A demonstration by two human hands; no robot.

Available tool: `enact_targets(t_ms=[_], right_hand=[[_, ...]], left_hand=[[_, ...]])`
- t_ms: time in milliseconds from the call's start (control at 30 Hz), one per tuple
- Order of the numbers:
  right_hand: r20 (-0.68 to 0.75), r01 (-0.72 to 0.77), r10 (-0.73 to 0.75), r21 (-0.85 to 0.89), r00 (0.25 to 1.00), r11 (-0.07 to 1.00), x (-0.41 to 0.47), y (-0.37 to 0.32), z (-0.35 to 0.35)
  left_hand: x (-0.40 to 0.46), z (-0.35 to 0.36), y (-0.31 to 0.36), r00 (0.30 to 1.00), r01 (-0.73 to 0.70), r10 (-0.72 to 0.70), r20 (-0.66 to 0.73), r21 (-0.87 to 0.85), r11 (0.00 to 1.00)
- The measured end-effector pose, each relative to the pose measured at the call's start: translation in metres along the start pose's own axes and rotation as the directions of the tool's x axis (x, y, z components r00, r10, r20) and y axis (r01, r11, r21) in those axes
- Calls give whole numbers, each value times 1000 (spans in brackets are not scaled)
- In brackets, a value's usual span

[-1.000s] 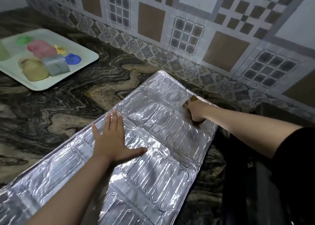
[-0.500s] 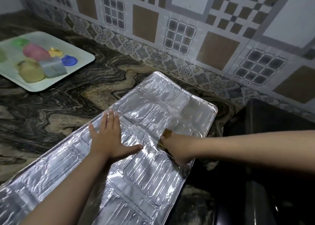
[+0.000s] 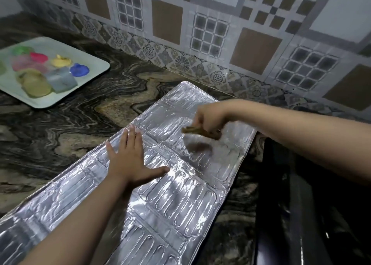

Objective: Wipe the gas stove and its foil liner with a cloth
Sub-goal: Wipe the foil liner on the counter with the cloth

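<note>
Embossed silver foil liner (image 3: 176, 200) lying flat across the marbled stone counter (image 3: 80, 124), left hand (image 3: 130, 160) pressed flat on it with fingers spread, right hand (image 3: 208, 118) at two o'clock gripping a blurred brownish cloth (image 3: 200, 133), black stove (image 3: 311, 214) at three o'clock

A: Any lettering, brand or number to log?

B: None legible. Foil liner (image 3: 176, 194) carries only embossed oval ridges, no print. Wall tiles (image 3: 210, 33) show squares, grids and floral motifs, no characters.

A: The tray (image 3: 96, 64) on the counter?

B: Coloured blobs on it, no label. Cloth (image 3: 200, 132) too blurred to check.
</note>
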State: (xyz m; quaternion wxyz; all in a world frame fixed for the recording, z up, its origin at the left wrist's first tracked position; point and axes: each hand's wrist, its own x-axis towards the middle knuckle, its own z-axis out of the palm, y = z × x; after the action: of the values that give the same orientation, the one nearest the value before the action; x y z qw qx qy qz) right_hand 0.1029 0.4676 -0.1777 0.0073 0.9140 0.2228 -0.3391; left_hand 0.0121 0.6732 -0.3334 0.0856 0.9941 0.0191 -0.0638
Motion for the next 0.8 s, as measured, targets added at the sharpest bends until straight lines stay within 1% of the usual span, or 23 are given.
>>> enact_targets(t_ms=[33, 100, 133, 200, 233, 300, 333, 400, 467, 533, 667, 733, 800], right_hand=[[-93, 31, -29, 19, 995, 999, 11, -5, -1], [-257, 85, -81, 4, 963, 996, 36, -17, 5], [-300, 107, -100, 4, 949, 994, 47, -23, 10], [-308, 174, -174, -27, 935, 984, 69, -32, 25], [-284, 200, -216, -87, 934, 976, 79, -35, 33], [-207, 214, -271, -260, 940, 941, 94, -37, 48], [-181, 212, -277, -311, 944, 926, 96, -34, 53], [-136, 232, -295, -353, 946, 907, 89, -25, 56], [-46, 249, -295, -418, 954, 873, 75, -10, 58], [41, 257, -266, -435, 963, 863, 58, 4, 61], [163, 191, -142, -344, 976, 919, 16, 26, 64], [250, 174, -93, -326, 964, 929, -3, 34, 66], [350, 129, -9, -321, 937, 938, -15, 42, 69]], left_hand=[[0, 0, 0, 1000, 0, 0, 1, 5, 1000], [1, 1, 0, 1000, 0, 0, -7, 2, 1000], [2, 2, 0, 1000, -1, 1, -13, -7, 1000], [3, 3, -1, 1000, -1, 1, -21, -21, 1000], [2, 3, -1, 1000, 0, -1, -26, -18, 1000], [2, 4, -2, 999, 2, -2, -34, -12, 1000], [2, 3, -1, 1000, 2, -3, -31, -15, 1000], [1, 3, -2, 1000, 2, -3, -24, -20, 1000], [1, 2, -1, 1000, 1, -2, -22, -18, 1000], [1, 1, 0, 1000, 0, 0, -18, -15, 1000], [0, 1, -1, 1000, -3, 3, -12, -5, 1000], [0, 1, -1, 1000, -5, 5, -10, 8, 1000], [0, -1, 1, 1000, -5, 5, -8, 9, 1000]])
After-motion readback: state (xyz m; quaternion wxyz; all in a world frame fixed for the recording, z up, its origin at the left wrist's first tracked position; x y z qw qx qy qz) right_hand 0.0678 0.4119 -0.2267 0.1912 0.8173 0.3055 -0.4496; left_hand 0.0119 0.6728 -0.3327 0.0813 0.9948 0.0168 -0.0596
